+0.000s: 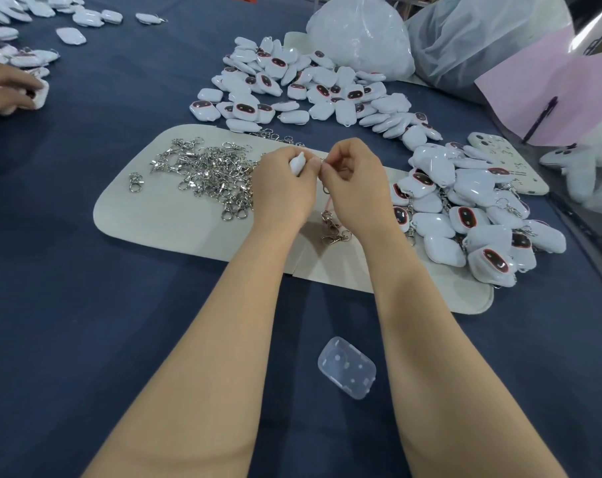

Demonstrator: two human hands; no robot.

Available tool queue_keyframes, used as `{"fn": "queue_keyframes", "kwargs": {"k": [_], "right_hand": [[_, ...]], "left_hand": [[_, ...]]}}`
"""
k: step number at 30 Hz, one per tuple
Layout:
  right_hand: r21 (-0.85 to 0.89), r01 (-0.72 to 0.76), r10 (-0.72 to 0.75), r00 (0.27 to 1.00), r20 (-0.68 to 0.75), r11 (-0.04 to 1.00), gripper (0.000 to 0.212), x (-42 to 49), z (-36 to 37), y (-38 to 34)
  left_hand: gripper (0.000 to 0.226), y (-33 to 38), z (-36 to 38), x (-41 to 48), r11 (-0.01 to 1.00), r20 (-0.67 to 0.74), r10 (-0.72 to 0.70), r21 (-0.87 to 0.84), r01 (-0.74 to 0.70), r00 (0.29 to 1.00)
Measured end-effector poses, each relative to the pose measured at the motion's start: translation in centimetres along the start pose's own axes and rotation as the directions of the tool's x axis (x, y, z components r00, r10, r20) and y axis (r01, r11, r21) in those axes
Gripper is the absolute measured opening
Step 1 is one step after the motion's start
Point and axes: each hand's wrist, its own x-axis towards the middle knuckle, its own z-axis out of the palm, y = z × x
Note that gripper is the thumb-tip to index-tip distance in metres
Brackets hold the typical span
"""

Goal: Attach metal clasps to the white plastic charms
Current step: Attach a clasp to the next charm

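Observation:
My left hand grips a white plastic charm above the beige mat. My right hand pinches a small metal clasp right beside the charm, and the clasp dangles below my fingers. A heap of loose silver clasps lies on the mat to the left of my hands. Bare charms are piled behind the mat. Charms with clasps fitted are heaped at the right. Two or three spare clasps lie under my right wrist.
A clear plastic case lies on the blue cloth near me. Another person's hand works among more charms at the far left. White and clear plastic bags stand at the back, with pink paper and a phone case at the right.

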Motion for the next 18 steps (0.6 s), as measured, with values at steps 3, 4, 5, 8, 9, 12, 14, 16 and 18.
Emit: {"fn": "queue_keyframes", "kwargs": {"k": [3,4,5,8,9,12,14,16,18], "right_hand": [[0.047,-0.028,0.029,0.999,-0.016,0.998,0.021,0.0,-0.4,0.0],[0.063,-0.039,0.041,0.999,-0.019,0.997,0.022,-0.1,-0.5,-0.1],[0.074,-0.05,0.051,0.998,-0.02,0.996,0.023,-0.1,-0.6,-0.1],[0.095,-0.07,0.072,0.997,-0.021,0.993,0.021,-0.2,-0.6,-0.1],[0.104,-0.075,0.078,0.997,-0.02,0.992,0.021,-0.2,-0.7,-0.2],[0.121,-0.085,0.085,0.996,0.001,0.989,0.019,-0.2,-0.9,-0.3],[0.128,-0.083,0.08,0.996,0.03,0.988,0.018,-0.2,-1.1,-0.3],[0.136,-0.077,0.07,0.996,0.059,0.988,0.014,-0.2,-1.2,-0.3],[0.128,-0.067,0.057,0.995,0.082,0.989,0.01,-0.2,-1.3,-0.3]], "left_hand": [[0.011,0.0,-0.1,0.1,0.996,0.057,-0.019,-0.083,0.024,0.998],[0.012,0.1,-0.2,0.0,0.996,0.071,-0.016,-0.087,0.022,0.997],[0.012,0.0,-0.2,0.0,0.997,0.079,-0.007,-0.08,0.013,0.997],[0.01,-0.1,-0.1,0.0,0.999,0.069,0.037,-0.013,-0.036,0.997],[0.009,-0.2,-0.1,0.0,0.998,0.059,0.056,0.017,-0.057,0.997],[0.01,-0.2,-0.1,-0.2,0.988,0.027,0.125,0.09,-0.127,0.992],[0.011,-0.2,0.0,-0.3,0.983,0.012,0.151,0.106,-0.151,0.988],[0.011,-0.2,-0.1,-0.3,0.981,0.002,0.158,0.114,-0.157,0.988],[0.012,-0.3,0.0,-0.3,0.98,-0.003,0.154,0.128,-0.153,0.988]]}}
